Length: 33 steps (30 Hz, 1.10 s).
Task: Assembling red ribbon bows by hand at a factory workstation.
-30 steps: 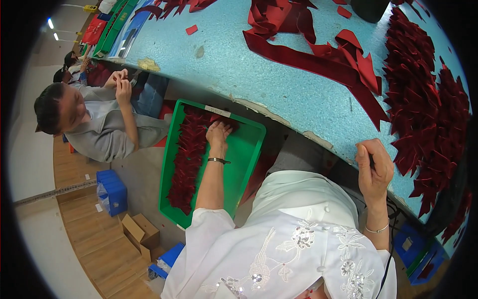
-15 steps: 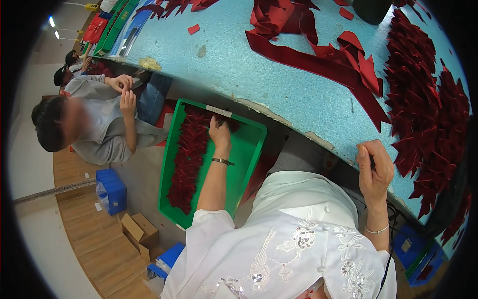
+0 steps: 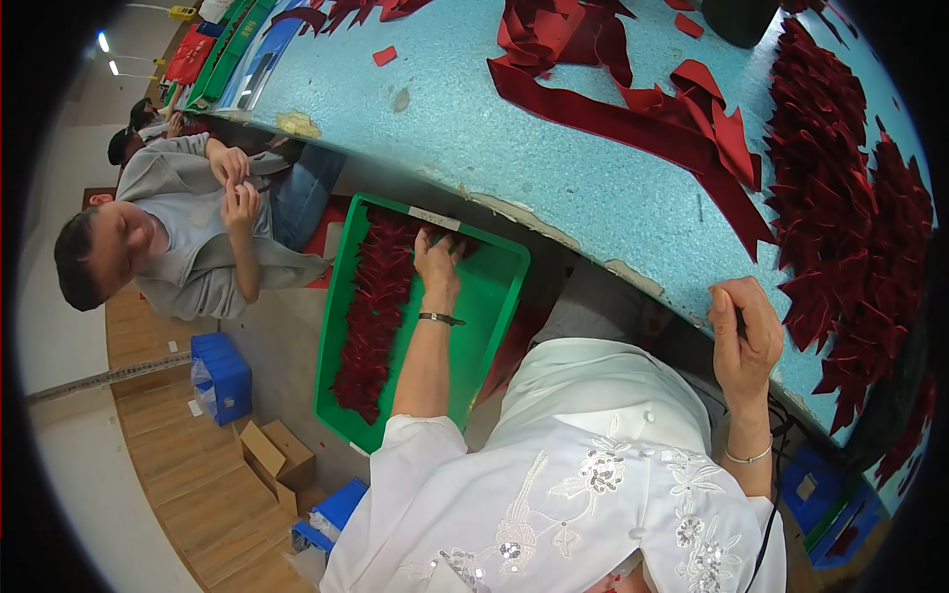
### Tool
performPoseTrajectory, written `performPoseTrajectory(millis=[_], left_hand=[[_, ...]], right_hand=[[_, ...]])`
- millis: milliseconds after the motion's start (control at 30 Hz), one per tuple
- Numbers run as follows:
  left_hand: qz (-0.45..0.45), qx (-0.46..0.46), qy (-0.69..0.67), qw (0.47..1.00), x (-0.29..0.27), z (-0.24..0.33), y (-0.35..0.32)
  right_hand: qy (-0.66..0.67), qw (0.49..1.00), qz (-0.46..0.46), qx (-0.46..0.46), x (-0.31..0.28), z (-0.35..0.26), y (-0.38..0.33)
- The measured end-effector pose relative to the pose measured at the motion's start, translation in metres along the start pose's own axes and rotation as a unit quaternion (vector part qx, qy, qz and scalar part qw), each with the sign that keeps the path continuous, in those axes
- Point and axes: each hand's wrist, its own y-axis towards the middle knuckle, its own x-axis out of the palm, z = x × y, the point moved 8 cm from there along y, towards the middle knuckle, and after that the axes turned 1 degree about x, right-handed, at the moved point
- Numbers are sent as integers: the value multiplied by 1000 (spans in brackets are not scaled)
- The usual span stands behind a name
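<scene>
My left hand [image 3: 437, 265] reaches into the far end of a green plastic tray [image 3: 465, 346], its fingers spread over a bit of dark red fabric that they partly hide. Along the tray's left side lies a long row of dark red folded fabric pieces [image 3: 371, 321], close to that hand. At the table's front edge, my right hand [image 3: 746, 331] is curled with thumb and fingers pressed together; whatever is inside is hidden. Left of the large heap of dark red folded pieces [image 3: 820, 168], a loose dark red ribbon [image 3: 613, 114] trails over the table.
The speckled light-blue table [image 3: 425, 128] has a chipped front edge. A person in a grey jacket [image 3: 188, 227] sits at the left. Blue crates [image 3: 222, 376] and an opened cardboard box [image 3: 277, 463] stand on the floor. A dark cylinder [image 3: 739, 20] stands at the table's back.
My left hand's fingers have spread at the tray's far end. My right hand has stayed in place. The seated person has turned their head and shifted their hands.
</scene>
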Motion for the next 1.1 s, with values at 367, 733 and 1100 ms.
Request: performPoseTrajectory(millis=[367, 733, 1100], left_hand=[[9, -82, -1, 997, -12, -15, 11], [-22, 7, 134, 991, -2, 0, 9], [24, -15, 165, 986, -9, 20, -6]], right_hand=[[-5, 1000, -4, -2, 1, 0, -1], [-6, 1000, -4, 2, 0, 0, -1], [-3, 1000, 2, -6, -1, 0, -1]])
